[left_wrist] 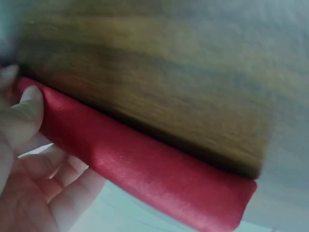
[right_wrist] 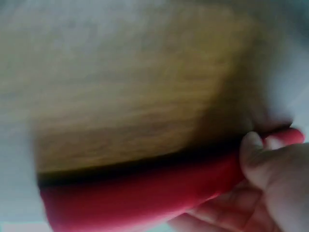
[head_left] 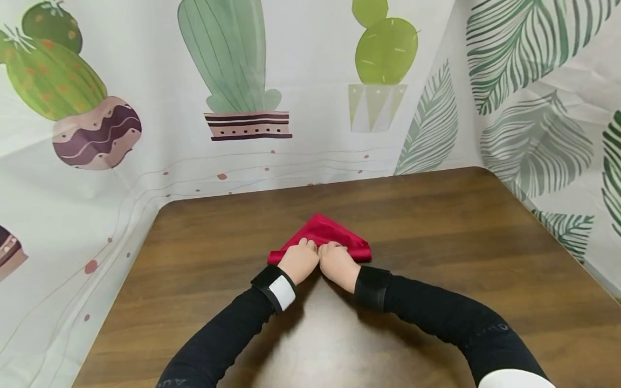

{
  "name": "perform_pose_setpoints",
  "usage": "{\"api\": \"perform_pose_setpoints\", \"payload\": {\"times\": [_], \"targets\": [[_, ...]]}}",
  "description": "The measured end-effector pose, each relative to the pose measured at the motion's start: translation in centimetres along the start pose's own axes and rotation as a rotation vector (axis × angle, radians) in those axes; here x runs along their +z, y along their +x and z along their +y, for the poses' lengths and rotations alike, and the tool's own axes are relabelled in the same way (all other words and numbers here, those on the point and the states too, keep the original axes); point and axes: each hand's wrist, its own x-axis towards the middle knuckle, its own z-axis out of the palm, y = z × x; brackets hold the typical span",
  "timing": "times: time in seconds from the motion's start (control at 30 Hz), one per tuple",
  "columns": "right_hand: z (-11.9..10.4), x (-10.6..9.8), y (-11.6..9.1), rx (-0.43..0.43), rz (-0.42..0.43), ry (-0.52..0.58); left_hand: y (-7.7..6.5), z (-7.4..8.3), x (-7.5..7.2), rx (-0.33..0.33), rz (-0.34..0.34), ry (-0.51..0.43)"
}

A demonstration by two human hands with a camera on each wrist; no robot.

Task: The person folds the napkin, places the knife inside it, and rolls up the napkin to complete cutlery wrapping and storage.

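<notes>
A shiny red cloth [head_left: 322, 229] lies on the brown table, its far part a triangle with the tip pointing away. Its near edge forms a thick roll, seen as a long red band in the left wrist view [left_wrist: 145, 154] and the right wrist view [right_wrist: 135, 193]. My left hand [head_left: 299, 260] grips the middle of this roll, thumb on the near side and fingers over the other. Close beside it my right hand [head_left: 338, 264] pinches the roll the same way. Both ends of the roll stick out past the hands.
The wooden table [head_left: 417, 215] has rounded far corners. Behind it and along the sides hangs a white curtain [head_left: 320, 108] printed with cacti and leaves. Black sleeves with wrist bands [head_left: 372, 288] cover both forearms.
</notes>
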Motion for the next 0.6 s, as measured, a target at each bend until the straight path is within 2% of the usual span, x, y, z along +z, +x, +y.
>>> {"api": "perform_pose_setpoints", "payload": {"times": [0.1, 0.2, 0.27, 0.3, 0.33, 0.43, 0.47, 0.53, 0.6], "targets": [[0.2, 1.7, 0.8, -0.006, -0.035, 0.112, -0.2, -0.1, -0.1, 0.005, 0.058, -0.005], [-0.3, 8.1, 1.6, -0.03, 0.01, 0.214, 0.0, -0.2, -0.2, 0.012, 0.125, 0.005], [-0.7, 9.4, 1.5, -0.025, -0.034, 0.163, 0.3, -0.2, -0.1, 0.035, 0.133, 0.009], [-1.0, 9.9, 1.2, -0.014, -0.029, 0.119, 0.5, -0.2, 0.0, 0.046, 0.124, 0.011], [-1.1, 9.6, 0.8, -0.002, 0.0, 0.059, 0.7, -0.2, 0.0, 0.056, 0.112, 0.011], [-0.2, 3.1, -0.2, -0.003, -0.054, -0.053, 1.0, -0.2, -0.3, 0.082, 0.057, -0.01], [0.2, 1.8, -0.3, -0.024, -0.028, -0.058, 1.0, -0.2, -0.4, 0.079, 0.033, -0.019], [1.2, -0.4, -0.3, -0.06, -0.012, 0.029, 0.9, -0.2, -0.7, 0.055, -0.006, -0.049], [1.8, -0.9, 0.2, -0.097, -0.057, 0.154, 0.7, -0.2, -0.8, 0.037, -0.04, -0.083]]}}
